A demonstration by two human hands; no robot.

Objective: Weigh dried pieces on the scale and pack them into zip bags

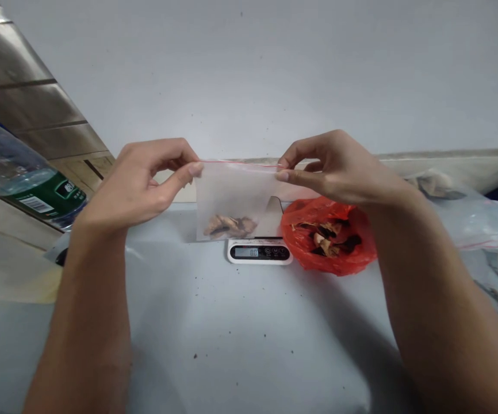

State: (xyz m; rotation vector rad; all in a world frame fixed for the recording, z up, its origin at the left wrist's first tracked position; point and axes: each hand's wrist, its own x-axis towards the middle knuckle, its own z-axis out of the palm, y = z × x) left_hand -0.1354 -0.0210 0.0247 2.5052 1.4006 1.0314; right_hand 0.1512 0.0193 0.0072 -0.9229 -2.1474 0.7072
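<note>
A small translucent zip bag (pixel 236 190) hangs upright with a red line along its top edge. Brown dried pieces, perhaps mushroom, (pixel 230 226) lie in its bottom. My left hand (pixel 156 178) pinches the bag's top left corner. At the top right corner, my right hand (pixel 330 167) is closed on the same edge, thumb against fingers. Behind and below the bag is a white digital scale (pixel 260 253), partly hidden, its display reading 0.0. Right of the scale, a red plastic bag (pixel 296 247) stands open with similar dried pieces (pixel 329 238) inside.
A large clear bottle with a green label (pixel 54 192) lies tilted at the left, near a whitish container (pixel 11 264). Another clear bag (pixel 468 213) with dark contents lies at the right. Small crumbs dot the grey table (pixel 232 356); a white wall (pixel 275 75) rises behind.
</note>
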